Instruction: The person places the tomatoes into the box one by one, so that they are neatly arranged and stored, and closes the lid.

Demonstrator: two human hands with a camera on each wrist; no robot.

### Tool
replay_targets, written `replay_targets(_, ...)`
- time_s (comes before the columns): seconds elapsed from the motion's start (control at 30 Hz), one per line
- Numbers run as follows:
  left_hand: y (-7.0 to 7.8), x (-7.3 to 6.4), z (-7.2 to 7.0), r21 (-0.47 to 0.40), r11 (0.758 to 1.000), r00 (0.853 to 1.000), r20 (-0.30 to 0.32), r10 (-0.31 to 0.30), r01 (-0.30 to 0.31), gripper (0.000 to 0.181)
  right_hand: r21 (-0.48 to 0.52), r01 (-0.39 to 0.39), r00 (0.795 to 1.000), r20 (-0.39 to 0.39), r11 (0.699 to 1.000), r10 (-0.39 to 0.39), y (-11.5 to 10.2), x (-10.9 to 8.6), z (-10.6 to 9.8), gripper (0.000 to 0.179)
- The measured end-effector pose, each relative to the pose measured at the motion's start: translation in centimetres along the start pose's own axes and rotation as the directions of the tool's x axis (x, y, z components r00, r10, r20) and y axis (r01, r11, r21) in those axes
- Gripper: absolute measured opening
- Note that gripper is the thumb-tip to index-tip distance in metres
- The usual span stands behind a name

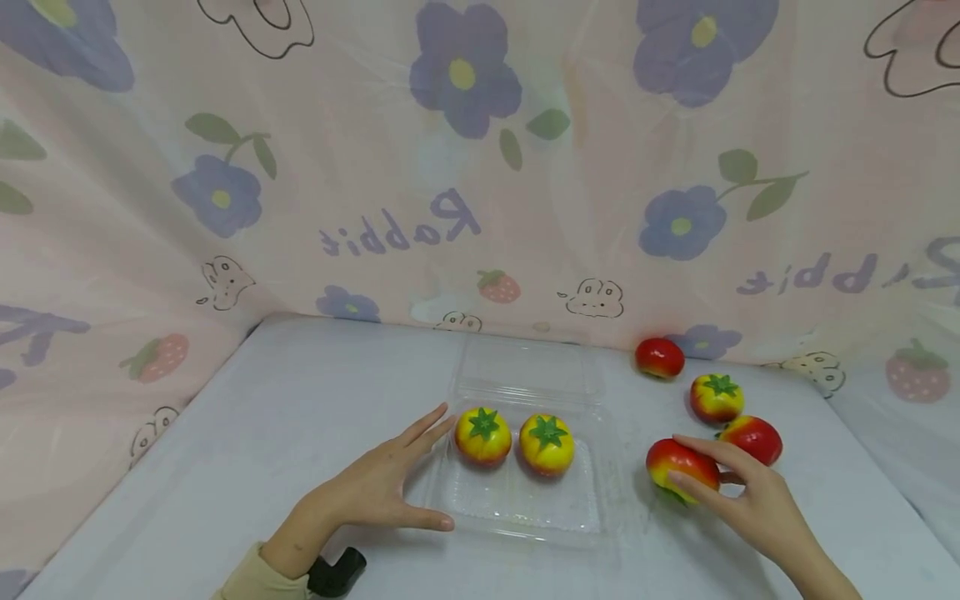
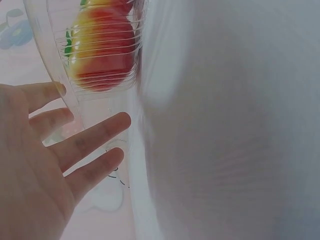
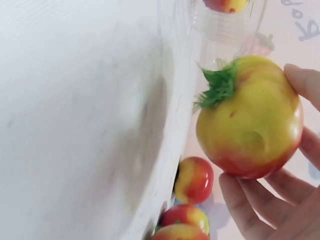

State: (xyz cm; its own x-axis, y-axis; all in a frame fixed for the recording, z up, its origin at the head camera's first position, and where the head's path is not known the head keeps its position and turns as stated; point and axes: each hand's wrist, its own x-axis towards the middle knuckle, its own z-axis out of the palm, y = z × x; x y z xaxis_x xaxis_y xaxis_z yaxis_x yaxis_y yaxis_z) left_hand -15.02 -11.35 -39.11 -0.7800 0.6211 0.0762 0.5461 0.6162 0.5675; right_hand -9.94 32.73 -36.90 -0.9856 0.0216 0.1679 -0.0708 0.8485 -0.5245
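My right hand grips a red-and-yellow toy tomato between thumb and fingers, to the right of a clear plastic clamshell box. In the right wrist view this tomato is tilted, its green leafy top pointing to the left. Inside the box, two yellow-and-red tomatoes sit side by side with their green tops up: a left one and a right one. My left hand is spread along the box's left side, fingers extended and holding nothing; in the left wrist view its fingertips lie close by the box wall.
Three more tomatoes lie on the white table at the right: a red one at the back, a yellow-topped one, and another red one just behind the right hand. The box's raised lid leans toward the flowered curtain.
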Motion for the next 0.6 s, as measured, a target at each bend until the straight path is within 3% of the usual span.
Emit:
replay_targets(0.23,-0.1,0.0,0.1,0.003,1.0,1.0,-0.002,0.003,-0.003,0.11,0.031,0.022,0.999,-0.039,0.999,-0.021,-1.4,0.8,0.0,0.05)
replay_targets(0.6,-0.1,0.0,0.1,0.021,1.0,1.0,-0.001,0.004,-0.004,0.111,0.034,0.009,1.0,-0.011,0.999,-0.009,-2.4,1.5,-0.1,0.052)
